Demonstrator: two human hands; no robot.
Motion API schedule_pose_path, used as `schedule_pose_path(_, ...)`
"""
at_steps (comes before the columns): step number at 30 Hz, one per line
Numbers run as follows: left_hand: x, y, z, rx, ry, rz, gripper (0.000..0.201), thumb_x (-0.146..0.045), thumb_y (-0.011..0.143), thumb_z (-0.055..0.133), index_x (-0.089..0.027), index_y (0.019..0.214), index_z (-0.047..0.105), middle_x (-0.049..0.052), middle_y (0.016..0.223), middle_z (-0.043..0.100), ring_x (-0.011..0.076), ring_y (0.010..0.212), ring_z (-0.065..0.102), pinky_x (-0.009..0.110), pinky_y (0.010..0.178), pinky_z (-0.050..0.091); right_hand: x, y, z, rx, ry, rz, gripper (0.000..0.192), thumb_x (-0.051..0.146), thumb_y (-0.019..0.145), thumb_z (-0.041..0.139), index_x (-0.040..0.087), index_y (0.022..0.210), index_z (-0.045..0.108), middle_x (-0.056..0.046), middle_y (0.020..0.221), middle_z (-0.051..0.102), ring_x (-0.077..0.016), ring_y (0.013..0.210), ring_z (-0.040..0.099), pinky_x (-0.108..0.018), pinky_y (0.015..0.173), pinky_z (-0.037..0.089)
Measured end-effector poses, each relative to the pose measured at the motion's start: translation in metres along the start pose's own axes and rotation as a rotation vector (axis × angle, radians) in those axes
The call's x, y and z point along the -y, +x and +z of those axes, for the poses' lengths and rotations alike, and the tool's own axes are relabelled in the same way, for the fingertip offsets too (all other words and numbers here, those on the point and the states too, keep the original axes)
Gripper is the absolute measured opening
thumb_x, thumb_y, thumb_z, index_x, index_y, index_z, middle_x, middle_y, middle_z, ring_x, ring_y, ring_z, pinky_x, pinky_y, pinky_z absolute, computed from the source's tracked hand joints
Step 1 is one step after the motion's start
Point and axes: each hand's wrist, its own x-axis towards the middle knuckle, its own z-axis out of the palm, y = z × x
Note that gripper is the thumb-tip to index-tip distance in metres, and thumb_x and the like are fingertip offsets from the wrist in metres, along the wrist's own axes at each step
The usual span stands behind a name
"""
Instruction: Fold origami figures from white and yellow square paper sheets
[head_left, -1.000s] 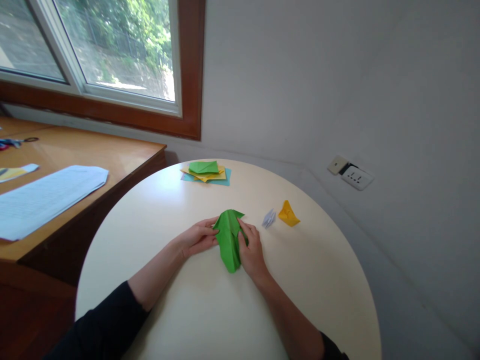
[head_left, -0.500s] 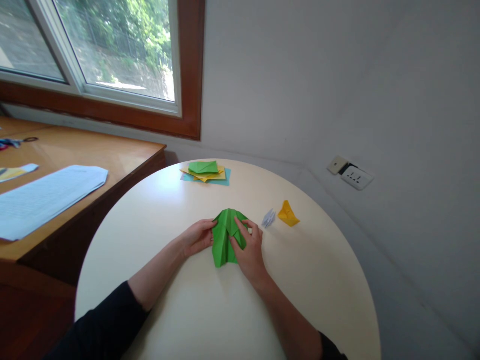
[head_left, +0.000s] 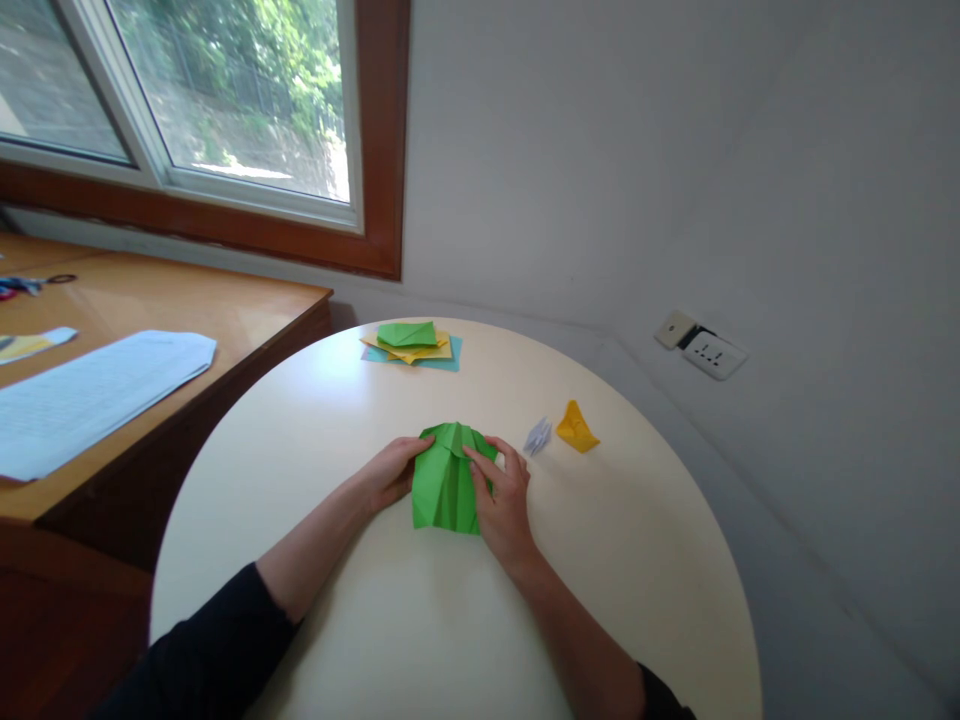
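Note:
A creased sheet of green origami paper is held between both hands above the middle of the round table. My left hand pinches its upper left edge, thumb on top and the other fingers behind. On the right side, my right hand grips the paper, its index finger resting on the folds near the top. Just right of that hand lies a small white folded paper piece. Beside it sits a yellow folded paper piece.
At the round white table's far edge lies a stack of coloured paper, green on top. A wooden desk to the left bears printed sheets and scissors. A wall with a socket stands behind.
The green paper has spread wider and flatter, its lower left part opening out to the left. The right index finger has moved slightly down over the folds. Both hands keep hold of it.

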Motion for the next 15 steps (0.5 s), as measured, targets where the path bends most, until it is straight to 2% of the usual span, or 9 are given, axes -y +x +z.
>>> schedule_pose_path(5,-0.001,0.001,-0.006,0.076,0.078,0.013,0.018,-0.023,0.078,0.059,-0.006,0.078,0.066,0.012,0.074,0.070,0.0172,0.067,0.065,0.027,0.071,0.051,0.001,0.001,-0.001,0.004,0.064,0.005,0.027,0.022,0.086,0.043,0.023,0.099,0.066,-0.008,0.114,0.061,-0.0203,0.109,0.052,-0.040,0.093,0.035)
schedule_pose_path(10,-0.006,0.001,-0.016,0.115,0.148,0.015,0.020,-0.027,0.071,0.067,-0.008,0.075,0.066,0.010,0.072,0.070,0.0160,0.066,0.064,0.025,0.068,0.050,0.002,0.002,-0.004,-0.019,0.095,0.019,0.027,0.022,0.087,0.039,0.020,0.093,0.065,-0.008,0.107,0.066,-0.0200,0.105,0.057,-0.040,0.092,0.036)
schedule_pose_path(15,-0.012,-0.002,-0.022,0.125,0.229,-0.002,0.016,-0.024,0.066,0.070,-0.009,0.070,0.066,0.008,0.066,0.069,0.0151,0.058,0.063,0.025,0.061,0.049,0.005,0.002,-0.007,-0.062,0.173,0.125,0.028,0.027,0.087,0.038,0.017,0.097,0.063,-0.008,0.099,0.068,-0.0191,0.096,0.059,-0.036,0.087,0.041)
